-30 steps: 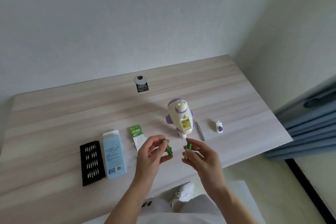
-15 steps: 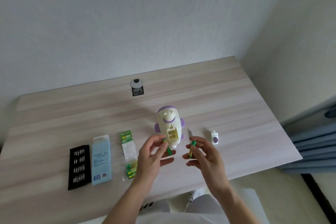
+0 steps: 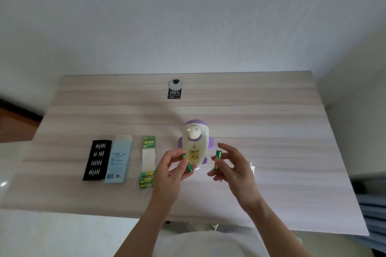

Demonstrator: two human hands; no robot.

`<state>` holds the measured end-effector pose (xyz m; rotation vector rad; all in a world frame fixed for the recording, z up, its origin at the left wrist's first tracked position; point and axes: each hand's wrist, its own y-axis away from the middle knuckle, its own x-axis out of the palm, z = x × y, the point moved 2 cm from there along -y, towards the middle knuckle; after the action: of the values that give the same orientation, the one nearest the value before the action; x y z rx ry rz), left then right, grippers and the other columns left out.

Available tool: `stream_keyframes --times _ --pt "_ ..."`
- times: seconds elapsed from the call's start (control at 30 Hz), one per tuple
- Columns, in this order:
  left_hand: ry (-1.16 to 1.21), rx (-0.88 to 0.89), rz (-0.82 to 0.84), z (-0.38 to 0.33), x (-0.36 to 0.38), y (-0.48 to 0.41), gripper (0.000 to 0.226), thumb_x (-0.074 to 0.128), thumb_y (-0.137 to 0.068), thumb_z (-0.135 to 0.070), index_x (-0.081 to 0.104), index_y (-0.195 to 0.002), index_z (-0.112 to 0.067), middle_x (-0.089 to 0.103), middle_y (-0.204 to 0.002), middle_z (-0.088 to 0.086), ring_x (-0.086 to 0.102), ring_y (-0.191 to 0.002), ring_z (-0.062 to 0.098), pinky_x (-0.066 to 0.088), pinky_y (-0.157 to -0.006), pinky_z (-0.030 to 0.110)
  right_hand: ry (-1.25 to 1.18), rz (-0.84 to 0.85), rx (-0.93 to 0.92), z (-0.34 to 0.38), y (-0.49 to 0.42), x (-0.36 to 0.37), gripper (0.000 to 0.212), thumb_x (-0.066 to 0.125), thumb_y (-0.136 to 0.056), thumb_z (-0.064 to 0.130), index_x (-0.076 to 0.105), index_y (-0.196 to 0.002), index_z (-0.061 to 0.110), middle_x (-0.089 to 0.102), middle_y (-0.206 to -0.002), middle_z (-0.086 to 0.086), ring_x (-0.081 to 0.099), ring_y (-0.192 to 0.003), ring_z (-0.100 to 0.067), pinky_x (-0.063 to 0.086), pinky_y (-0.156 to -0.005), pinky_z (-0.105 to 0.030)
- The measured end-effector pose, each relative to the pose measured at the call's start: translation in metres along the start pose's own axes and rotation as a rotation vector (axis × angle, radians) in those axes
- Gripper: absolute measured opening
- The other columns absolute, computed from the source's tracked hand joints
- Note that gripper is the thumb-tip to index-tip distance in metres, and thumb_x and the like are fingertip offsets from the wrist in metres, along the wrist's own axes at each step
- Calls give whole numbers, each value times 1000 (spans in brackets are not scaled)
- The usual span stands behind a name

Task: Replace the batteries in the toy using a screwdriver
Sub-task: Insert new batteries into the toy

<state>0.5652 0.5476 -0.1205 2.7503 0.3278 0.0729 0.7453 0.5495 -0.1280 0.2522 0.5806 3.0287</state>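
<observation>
Two green batteries are in my hands, one apiece: my left hand [image 3: 170,170] pinches a battery [image 3: 187,162] slantwise between thumb and fingertips, and my right hand [image 3: 231,165] grips the other battery [image 3: 217,160] nearly upright, the two hands held apart above the desk with a clear gap between them. Just behind that gap, at the middle of the frame, the toy [image 3: 195,142] stands on the desk [image 3: 261,127], a smooth, rounded cream plastic rocket with a purple cap and purple side fins, its rectangular battery bay open and facing me, yellowish inside. Left of my left hand lies the battery pack [image 3: 148,160], a narrow strip of card with a green header, a pale middle and green cells at its near end. Further left sit a flat pale-blue box [image 3: 118,160] and, just beside it, a black bit tray [image 3: 97,160] with rows of small silvery bits. The desktop is pale wood-grain laminate, streaked lengthwise, matte. Its far edge meets a plain white wall, where a round cable port with a black label [image 3: 174,91] sits. Wide bare surface lies behind the toy and to the right of my right hand; the near edge runs just below my wrists, and the right edge falls away toward the lower right corner.
</observation>
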Motion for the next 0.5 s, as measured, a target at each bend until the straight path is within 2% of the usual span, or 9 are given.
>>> stream_keyframes --times 0.1,0.23,0.37,0.43,0.5 --pt "-46 10 -42 0 -4 -3 23 63 -94 -2 66 -103 -22 66 -106 9 69 -101 27 61 -74 31 33 28 2 1 -6 2 19 56 -99 7 63 -116 12 71 -89 -1 74 -76 -31 56 -60 -27" --pt "-48 38 -38 -3 -7 -8 17 62 -95 -3 67 -101 -18 69 -99 1 70 -96 25 61 -74 31 69 35 -23 7 -10 5 16 57 -99 7 62 -113 13 67 -95 -2 74 -77 -29 60 -67 -33" --pt "-112 116 42 -8 -10 -14 15 60 -96 -2 66 -102 -14 70 -97 -6 71 -96 17 61 -78 30 182 -7 -82 12 -13 9 16 61 -96 8 62 -109 17 67 -97 3 74 -73 -23 59 -64 -31" --pt "-183 158 67 -11 -12 -21 19 63 -95 -3 67 -102 -20 71 -99 -11 70 -97 13 59 -81 29 292 -36 -127 11 -16 13 16 64 -94 10 62 -105 21 69 -97 10 74 -76 -18 58 -64 -30" --pt "-275 212 80 -13 -13 -27 28 65 -93 -4 67 -105 -29 72 -100 -17 68 -98 6 55 -82 22 387 -58 -164 8 -20 17 16 68 -92 11 63 -100 23 70 -95 16 72 -82 -12 59 -68 -32"
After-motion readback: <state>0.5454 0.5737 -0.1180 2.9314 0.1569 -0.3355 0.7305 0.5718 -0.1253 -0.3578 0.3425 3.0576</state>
